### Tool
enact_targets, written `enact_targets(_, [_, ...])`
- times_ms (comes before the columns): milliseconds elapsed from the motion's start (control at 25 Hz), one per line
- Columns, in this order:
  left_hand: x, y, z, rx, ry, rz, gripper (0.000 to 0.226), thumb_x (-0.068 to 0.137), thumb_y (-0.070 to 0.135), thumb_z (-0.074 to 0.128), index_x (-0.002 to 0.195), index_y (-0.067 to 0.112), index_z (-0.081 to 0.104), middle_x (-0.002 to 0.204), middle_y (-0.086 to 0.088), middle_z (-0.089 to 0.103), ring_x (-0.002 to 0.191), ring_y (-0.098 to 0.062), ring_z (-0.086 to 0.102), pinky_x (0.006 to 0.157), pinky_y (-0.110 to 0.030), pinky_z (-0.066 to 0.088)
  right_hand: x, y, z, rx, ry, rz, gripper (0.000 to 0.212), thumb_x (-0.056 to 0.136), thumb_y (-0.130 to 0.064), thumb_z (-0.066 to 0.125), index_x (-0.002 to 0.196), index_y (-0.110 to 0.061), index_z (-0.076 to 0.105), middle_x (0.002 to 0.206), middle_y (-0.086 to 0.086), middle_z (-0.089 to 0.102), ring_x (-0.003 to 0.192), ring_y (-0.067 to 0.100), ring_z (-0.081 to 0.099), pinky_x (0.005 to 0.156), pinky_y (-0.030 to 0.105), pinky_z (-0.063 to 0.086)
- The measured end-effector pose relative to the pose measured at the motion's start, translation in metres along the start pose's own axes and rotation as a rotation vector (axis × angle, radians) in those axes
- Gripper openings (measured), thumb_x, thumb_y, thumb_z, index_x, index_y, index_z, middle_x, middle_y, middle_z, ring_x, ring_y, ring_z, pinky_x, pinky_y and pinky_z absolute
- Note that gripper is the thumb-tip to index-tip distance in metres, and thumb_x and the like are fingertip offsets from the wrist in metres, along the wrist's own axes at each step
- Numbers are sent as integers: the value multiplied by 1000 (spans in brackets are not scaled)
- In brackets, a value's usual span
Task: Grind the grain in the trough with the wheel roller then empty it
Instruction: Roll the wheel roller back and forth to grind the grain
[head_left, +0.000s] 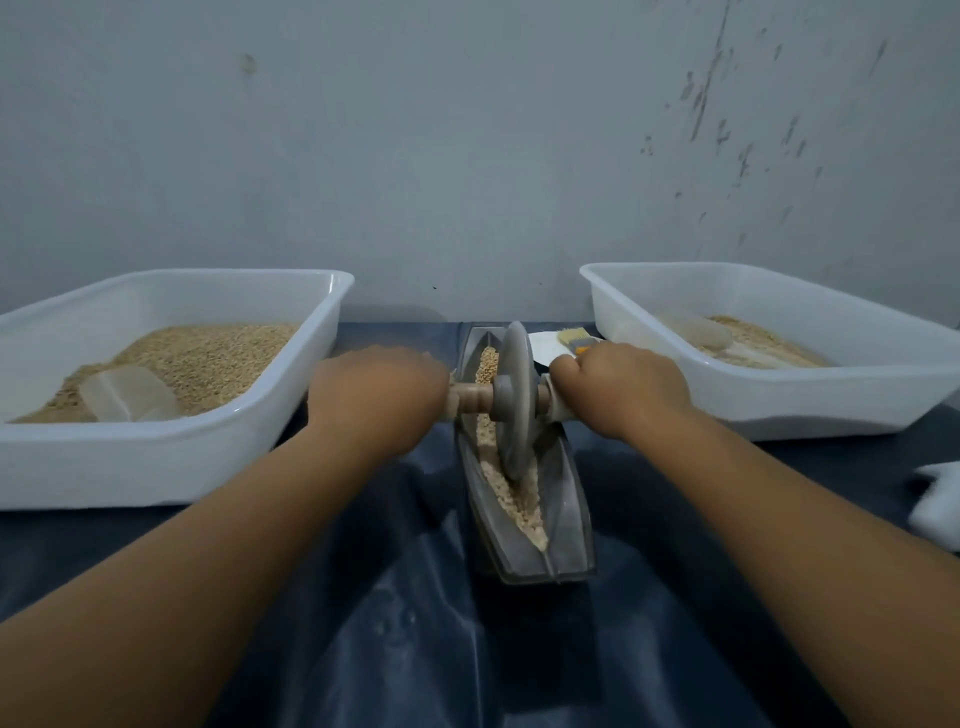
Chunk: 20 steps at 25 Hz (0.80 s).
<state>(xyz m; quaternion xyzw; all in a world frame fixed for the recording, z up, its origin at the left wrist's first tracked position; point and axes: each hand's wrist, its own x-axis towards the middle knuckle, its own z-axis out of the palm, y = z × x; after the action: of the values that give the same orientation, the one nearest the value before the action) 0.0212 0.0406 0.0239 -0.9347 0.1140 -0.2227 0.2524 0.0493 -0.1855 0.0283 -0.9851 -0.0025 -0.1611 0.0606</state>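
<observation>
Grain (208, 358) fills the white tub (171, 462) at the table's left edge, with a clear scoop (130, 395) half sunk in it near the front. Just right of that tub, the left hand (379, 395) is curled round the wooden axle handle (470, 399), fingers closed on it. At the middle of the dark-covered table (405, 623), running from the near side toward the wall, sits the boat-shaped trough (563, 499); the wheel roller (516, 400) stands upright in its groove about midway along. Crushed, paler meal (514, 499) lies in the near half, while whole kernels (487, 361) show in the far end. The right hand (618, 387) grips the other end of the axle, fingers wrapped tight.

Grinding looks partway done. To do it well, press down evenly through both hands so the disc stays vertical and does not ride up the trough wall, and roll the full length so the far kernels get caught. Keep strokes short of the ends, or meal may spill over the tip.

Behind the right hand lie a small brush (574, 340) and a white dish (543, 348). At the right edge stands a second white tub (779, 400) holding some ground material and another scoop (696, 330).
</observation>
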Motion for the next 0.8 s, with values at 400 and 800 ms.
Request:
enact_targets(400, [70,-15,22,-2,48,-3,24,87,19,58,108,13,49,78,-5,38,69,-24,42,55,-34,36,85,-3,21,94,13,29,37,86,-47,31,68,-19,47,70,2,48,60,17,43,54,31,26])
enact_targets(800, [5,-2,-6,-104,-103,13,28,87,20,59,114,15,49,89,-7,50,78,-27,53,66,-39,50,9,-3,-9,-48,-161,-76,27,96,-29,26,86,-14,47,95,6,50,79,23,44,70,37,33])
